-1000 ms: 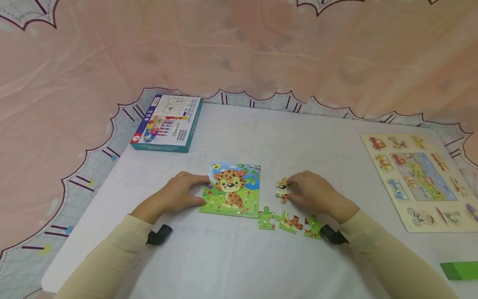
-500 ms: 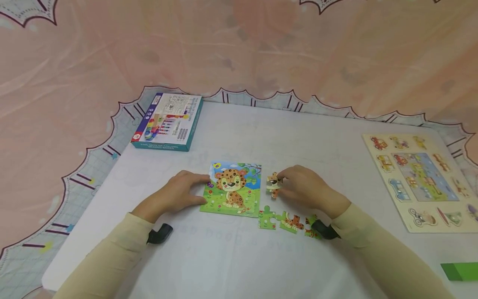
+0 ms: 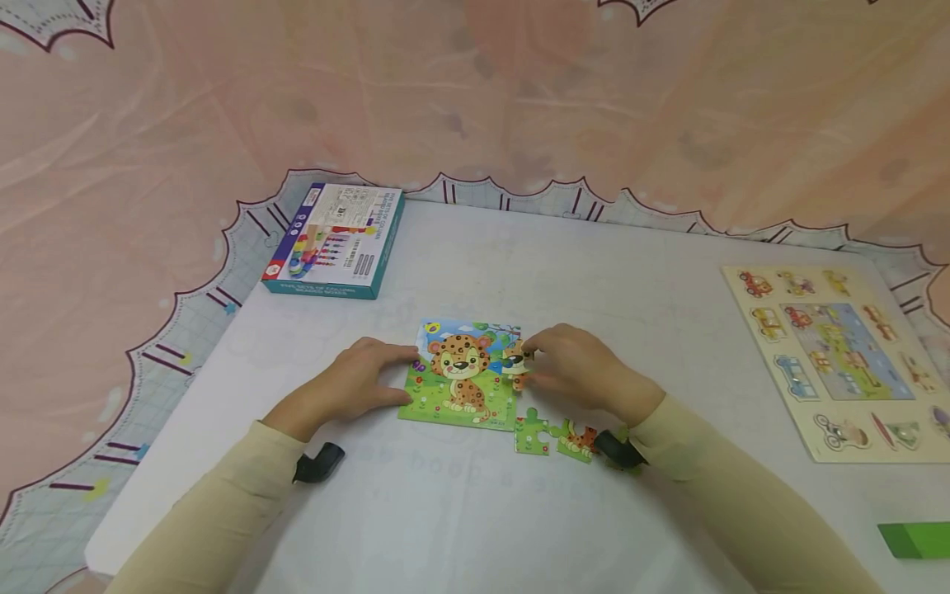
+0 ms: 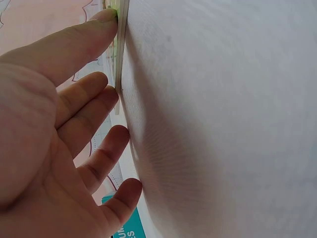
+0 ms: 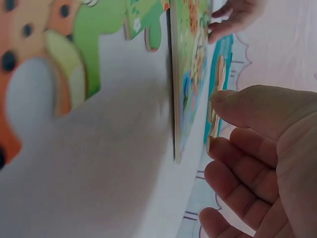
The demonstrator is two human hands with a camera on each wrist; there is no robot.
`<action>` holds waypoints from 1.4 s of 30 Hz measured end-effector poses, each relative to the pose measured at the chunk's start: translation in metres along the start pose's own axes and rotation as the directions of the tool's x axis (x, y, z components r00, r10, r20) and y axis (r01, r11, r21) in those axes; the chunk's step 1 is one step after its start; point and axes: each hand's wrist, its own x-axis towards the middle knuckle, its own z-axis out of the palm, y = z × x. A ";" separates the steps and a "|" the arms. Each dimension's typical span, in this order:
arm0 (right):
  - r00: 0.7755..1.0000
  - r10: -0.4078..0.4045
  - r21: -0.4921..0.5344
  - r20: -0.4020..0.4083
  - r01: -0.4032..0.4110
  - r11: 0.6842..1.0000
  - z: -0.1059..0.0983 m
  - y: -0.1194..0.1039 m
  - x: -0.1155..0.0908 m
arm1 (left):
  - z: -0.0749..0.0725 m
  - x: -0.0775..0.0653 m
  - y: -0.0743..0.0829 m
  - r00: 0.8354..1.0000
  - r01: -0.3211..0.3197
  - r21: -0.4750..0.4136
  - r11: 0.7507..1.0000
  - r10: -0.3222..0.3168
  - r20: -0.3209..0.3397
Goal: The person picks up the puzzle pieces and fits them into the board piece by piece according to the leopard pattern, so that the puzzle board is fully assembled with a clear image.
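Observation:
A leopard picture puzzle board (image 3: 430, 403) lies flat on the table. At its left edge rests my left hand (image 3: 349, 381), thumb and forefinger spread along the side; in the left wrist view the thumb (image 4: 99, 29) touches the board and the other fingers are loosely extended. My right hand (image 3: 586, 363) pinches a jigsaw piece (image 3: 514, 361) with part of the leopard's face, over the board's right edge. Seen edge-on in the right wrist view, the piece (image 5: 213, 129) sits between thumb and forefinger, raised off the board. Below the right hand lie a green corner piece (image 3: 531, 436) and a leopard-paw piece (image 3: 575, 440).
Another green piece is mostly hidden under the black mount (image 3: 622, 450) on the right wrist. A teal-sided box (image 3: 334, 239) lies at the back left. At the right lie a wooden vehicle puzzle (image 3: 809, 412) and a green block (image 3: 920, 540). A scalloped cloth border runs round the white tabletop.
My right hand has carried the jigsaw piece leftward, from beside the board to over its right edge. My left hand has kept its place at the board's left edge.

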 end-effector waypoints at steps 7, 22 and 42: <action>1.000 -0.001 0.005 0.021 0.001 1.000 0.006 -0.007 0.012 | -0.001 0.000 0.002 1.000 0.003 0.003 1.000 -0.003 0.004; 0.995 0.063 0.023 0.083 -0.066 0.998 0.014 -0.021 0.030 | -0.001 0.001 0.000 1.000 -0.013 -0.001 1.000 0.013 -0.001; 0.994 0.053 -0.006 0.100 -0.053 0.999 0.025 -0.039 0.046 | -0.001 0.000 0.001 1.000 -0.019 0.000 1.000 0.019 0.002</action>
